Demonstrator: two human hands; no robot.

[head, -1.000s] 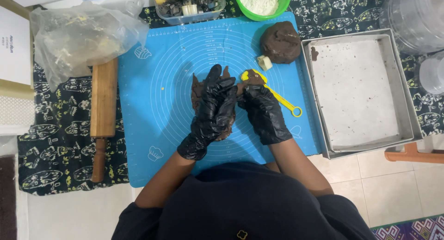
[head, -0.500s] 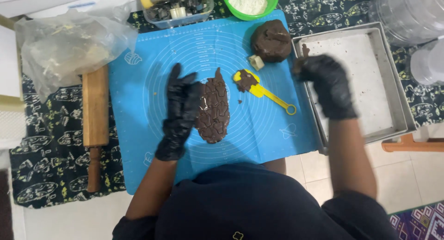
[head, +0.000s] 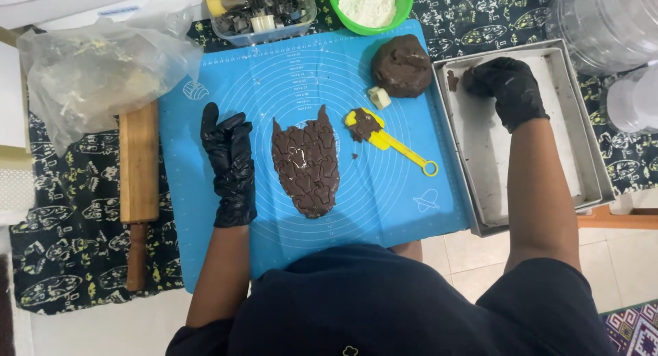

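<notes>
Resting flat, palm down and fingers spread, the black-gloved left hand (head: 229,167) lies on the blue silicone baking mat (head: 308,212) just left of the rolled sheet of dark brown dough (head: 306,165), not touching it and holding nothing; the placement reads as steadying the mat. The dough sheet sits mid-mat and is scored all over with small cut-out shapes, still in place within it.

The black-gloved right hand (head: 508,89) reaches into the far left corner of the rectangular metal baking tray (head: 589,185), fingers curled narrow and pressed toward the tray floor. Whether a piece is pinched under the fingertips cannot be told. One small dark dough cut-out (head: 452,79) lies on the tray just left of that hand.

Between sheet and tray: a yellow plastic tool with a ring end (head: 394,145), dough stuck to its head, lying slantwise on the mat; it sits in the path from dough to tray. Farther off, a rounded lump of brown dough (head: 401,66) with a small pale cutter (head: 376,97) touching its near left side.

Around: a wooden rolling pin (head: 138,185) left of the mat on the patterned dark cloth (head: 62,260) over the table, a crumpled clear plastic bag (head: 96,71), a clear box of metal cutters (head: 264,12), a green bowl of white flour (head: 370,5), clear plastic containers (head: 606,23) far right.
</notes>
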